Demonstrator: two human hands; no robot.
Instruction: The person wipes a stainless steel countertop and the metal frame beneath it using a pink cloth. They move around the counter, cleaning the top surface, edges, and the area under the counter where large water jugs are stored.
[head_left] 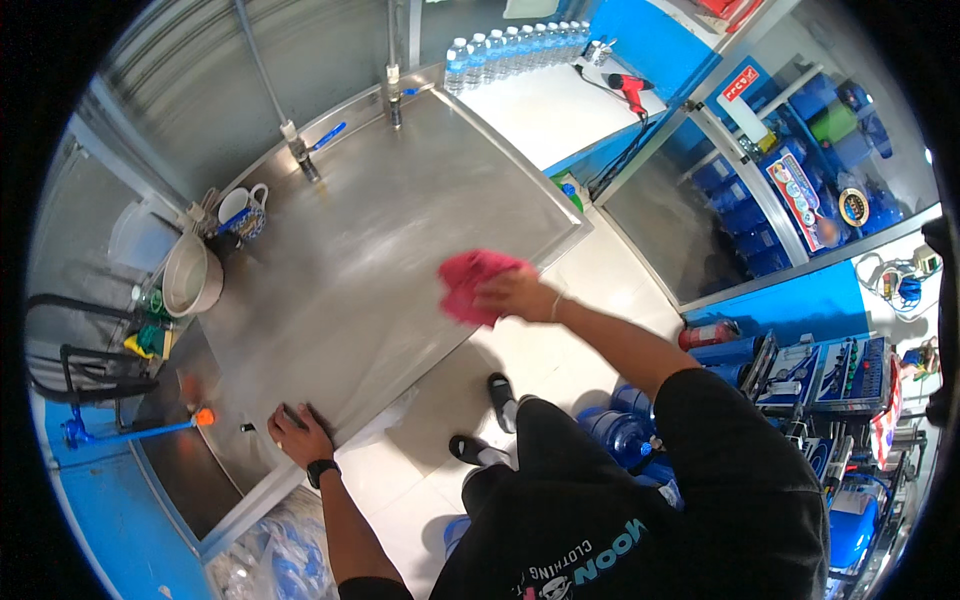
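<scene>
A crumpled pink-red cloth [468, 281] is gripped in my right hand [515, 294], close to the front edge of the stainless steel counter [370, 230]. Whether the cloth touches the metal or is just above it I cannot tell. My left hand [298, 437], with a black watch at the wrist, rests on the counter's near-left edge, fingers spread and holding nothing. Two taps with blue levers, one of them this tap [302, 153], hang over the counter's far side.
At the left stand a whitish bowl [193, 277], a white mug [240, 205] and a sink with an orange-tipped blue tap [203, 417]. Water bottles [495, 52] and a red heat gun or dryer [630, 90] sit on a white table. Blue water jugs [612, 435] stand beside my legs.
</scene>
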